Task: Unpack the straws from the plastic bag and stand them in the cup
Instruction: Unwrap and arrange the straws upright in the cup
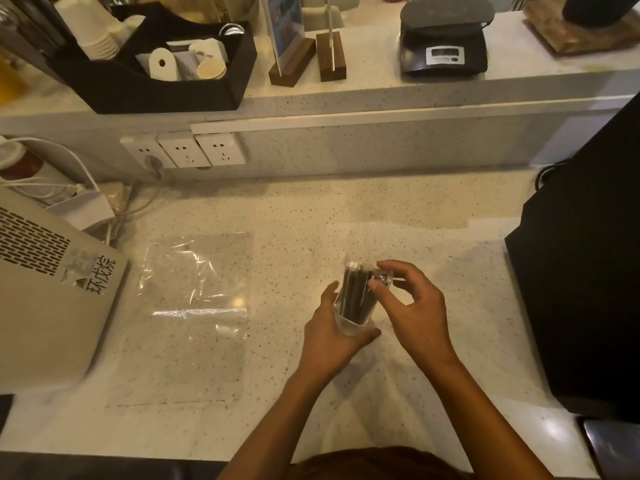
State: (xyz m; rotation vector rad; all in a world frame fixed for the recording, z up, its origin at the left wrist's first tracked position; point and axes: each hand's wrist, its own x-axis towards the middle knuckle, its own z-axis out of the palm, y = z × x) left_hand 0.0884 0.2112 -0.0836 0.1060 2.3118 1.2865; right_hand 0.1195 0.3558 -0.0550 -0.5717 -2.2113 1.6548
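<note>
Dark straws (356, 292) upright in clear cup (349, 323) mid-tabletop (311, 216), bare surface all round, empty plastic bag (197, 289) flat well to left; left hand (332, 337) grip wrapped round cup, right hand (412, 306) fingertips pinched on straw tops.

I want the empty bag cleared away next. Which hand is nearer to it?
Left. The left hand holds the cup, just right of the plastic bag; the right hand is beyond the cup.
</note>
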